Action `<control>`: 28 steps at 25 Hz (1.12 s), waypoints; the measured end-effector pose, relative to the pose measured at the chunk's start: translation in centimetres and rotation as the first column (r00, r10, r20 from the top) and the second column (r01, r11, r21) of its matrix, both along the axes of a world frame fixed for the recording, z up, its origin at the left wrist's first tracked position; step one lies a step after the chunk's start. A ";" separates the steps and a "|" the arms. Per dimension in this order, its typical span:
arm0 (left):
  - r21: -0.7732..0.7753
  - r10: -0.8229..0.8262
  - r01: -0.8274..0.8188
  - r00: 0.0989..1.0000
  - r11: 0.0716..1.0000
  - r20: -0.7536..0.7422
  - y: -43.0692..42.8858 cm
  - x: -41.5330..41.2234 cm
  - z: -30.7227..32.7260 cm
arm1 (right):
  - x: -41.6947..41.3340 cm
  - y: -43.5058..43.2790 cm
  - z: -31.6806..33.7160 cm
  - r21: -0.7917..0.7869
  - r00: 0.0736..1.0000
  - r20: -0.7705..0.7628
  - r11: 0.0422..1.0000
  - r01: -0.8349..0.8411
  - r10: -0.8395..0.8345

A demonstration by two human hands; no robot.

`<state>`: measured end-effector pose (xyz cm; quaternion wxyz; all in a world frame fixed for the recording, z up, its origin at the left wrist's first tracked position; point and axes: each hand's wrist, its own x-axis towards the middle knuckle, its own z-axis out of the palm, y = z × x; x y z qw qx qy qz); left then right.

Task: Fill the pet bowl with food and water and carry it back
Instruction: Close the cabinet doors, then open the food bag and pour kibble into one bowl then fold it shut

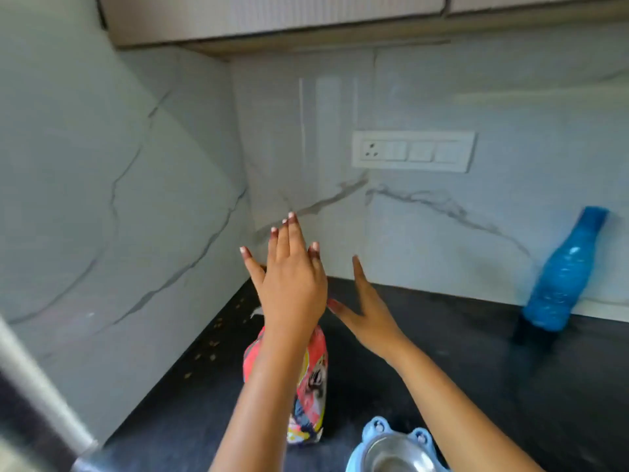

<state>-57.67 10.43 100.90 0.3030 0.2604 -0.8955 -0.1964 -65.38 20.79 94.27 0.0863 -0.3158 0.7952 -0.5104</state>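
A pink and yellow pet food bag [311,386] stands upright on the dark counter, mostly behind my left forearm. My left hand [289,277] is raised above the bag with fingers spread, holding nothing. Just to its right, my right hand [366,311] is also open above the counter, palm turned inward. At the bottom edge sits the light blue pet bowl [374,434] with a steel insert [394,456], partly cut off by the frame and by my right forearm. A blue water bottle [561,277] leans against the wall at the right.
The black countertop [459,352] runs into a corner of white marble walls. Spilled kibble bits [212,349] lie along the left wall. A white switch and socket panel [413,151] is on the back wall, under cabinets [272,18]. A metallic edge [41,386] juts in at lower left.
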 end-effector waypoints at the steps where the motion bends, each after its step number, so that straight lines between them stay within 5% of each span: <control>1: 0.054 -0.012 0.011 1.000 0.999 0.026 -1.4 1.6 0.6 | 1.0 -0.5 -2.0 -0.023 0.992 0.111 0.998 -0.056 0.058; 4: 0.365 -0.151 0.205 0.974 0.908 -0.169 -6.5 4.6 2.0 | 3.4 -1.8 -5.6 -0.156 0.925 0.340 0.980 -0.123 0.170; 6: 0.495 -0.148 0.268 0.952 0.827 -0.268 -10.0 5.5 -0.1 | 4.5 -2.8 -6.7 -0.169 0.931 0.311 0.975 -0.143 0.190; 9: 0.638 -0.050 0.048 0.999 0.768 -0.016 -12.0 6.3 -8.6 | 5.9 -4.3 -8.4 -0.088 0.980 0.173 0.993 -0.083 0.098; 12: 0.714 -0.157 0.137 0.987 0.687 -0.039 -8.6 7.0 -14.9 | 7.3 -4.7 -9.9 -0.006 0.986 0.158 0.998 0.063 -0.062; 16: 0.716 -0.159 0.219 0.976 0.662 -0.151 -6.3 6.2 -16.3 | 7.0 -4.8 -11.0 -0.025 0.974 0.150 0.985 0.173 -0.167; 20: 0.625 -0.143 0.282 0.954 0.728 -0.265 -4.3 5.8 -16.3 | 5.8 -3.6 -11.7 -0.083 0.934 0.314 0.975 0.208 -0.173; 28: 0.341 -0.164 0.310 0.903 0.887 -0.396 -3.6 7.7 -17.1 | 8.5 -3.6 -12.7 -0.540 0.774 0.615 0.794 0.278 0.148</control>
